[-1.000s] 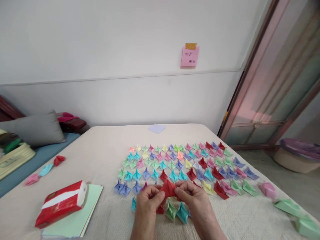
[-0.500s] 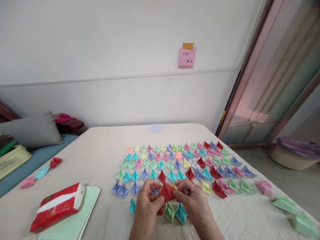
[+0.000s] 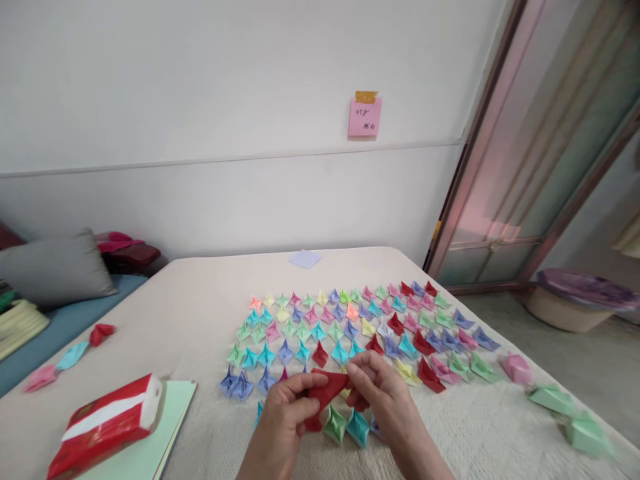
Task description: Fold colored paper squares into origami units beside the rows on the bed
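A folded piece of red paper point(image 3: 329, 388) is between my two hands, above the table's near side. My left hand point(image 3: 287, 413) pinches its left part between thumb and fingers. The fingers of my right hand point(image 3: 377, 393) are closed at its right tip. Just below the red paper lie a green folded paper boat point(image 3: 335, 425) and a turquoise one point(image 3: 358, 427). Beyond my hands, several rows of small folded paper boats in many colours, such as a dark red one point(image 3: 320, 354), spread across the cloth. My hands hide some of the nearest boats.
A red tissue pack point(image 3: 105, 423) rests on green paper sheets point(image 3: 175, 413) at the left. Pink, blue and red folded papers point(image 3: 102, 334) lie further left. Green folded pieces point(image 3: 590, 433) sit near the right edge. A lilac sheet point(image 3: 305, 259) lies at the back.
The red paper has turned from a wide, facing shape to a narrower, tilted one between my hands. The whole view has shifted slightly.
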A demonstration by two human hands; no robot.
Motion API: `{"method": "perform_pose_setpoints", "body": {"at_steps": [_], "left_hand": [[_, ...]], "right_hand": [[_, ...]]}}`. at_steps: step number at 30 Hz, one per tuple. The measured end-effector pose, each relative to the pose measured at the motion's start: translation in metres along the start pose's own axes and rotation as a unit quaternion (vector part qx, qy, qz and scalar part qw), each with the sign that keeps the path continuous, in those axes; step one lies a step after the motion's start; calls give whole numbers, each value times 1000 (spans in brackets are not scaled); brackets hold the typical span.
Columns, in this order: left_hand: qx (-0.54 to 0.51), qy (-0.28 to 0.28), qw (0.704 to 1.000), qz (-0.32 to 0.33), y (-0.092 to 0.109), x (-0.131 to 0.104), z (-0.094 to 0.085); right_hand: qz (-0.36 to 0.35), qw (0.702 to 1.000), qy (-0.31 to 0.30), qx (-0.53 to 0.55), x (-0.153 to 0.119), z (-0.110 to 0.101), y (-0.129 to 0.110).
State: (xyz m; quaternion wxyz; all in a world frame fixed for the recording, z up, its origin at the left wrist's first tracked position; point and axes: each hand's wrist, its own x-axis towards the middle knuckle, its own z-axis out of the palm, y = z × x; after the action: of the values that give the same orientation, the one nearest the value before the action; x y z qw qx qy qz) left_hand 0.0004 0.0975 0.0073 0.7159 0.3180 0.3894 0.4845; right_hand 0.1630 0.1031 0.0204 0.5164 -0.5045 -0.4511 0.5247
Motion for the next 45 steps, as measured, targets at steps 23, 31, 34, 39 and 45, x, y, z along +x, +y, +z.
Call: {"method": "perform_pose_setpoints", "body": {"at_steps": [23,31,34,39,45], "left_hand": [[-79,-21,996,-35,17,-9,0],[-111,-35,988,-98,16,-14,0],[-103,-51,989,-90,16,-15,3],[94,-29,993,60,17,-14,2],[278,18,914,295,17,-21,8]], "right_hand": [[-210,963,-48,-163,-13,-7,-12],[-266,937,-99,-203,-13,0,-1],[-307,927,-86,-197,-13,2,-5],[-322,929,-39,-180,-17,6,-14],[-316,930,-46,-182,-19,6,-12]]}}
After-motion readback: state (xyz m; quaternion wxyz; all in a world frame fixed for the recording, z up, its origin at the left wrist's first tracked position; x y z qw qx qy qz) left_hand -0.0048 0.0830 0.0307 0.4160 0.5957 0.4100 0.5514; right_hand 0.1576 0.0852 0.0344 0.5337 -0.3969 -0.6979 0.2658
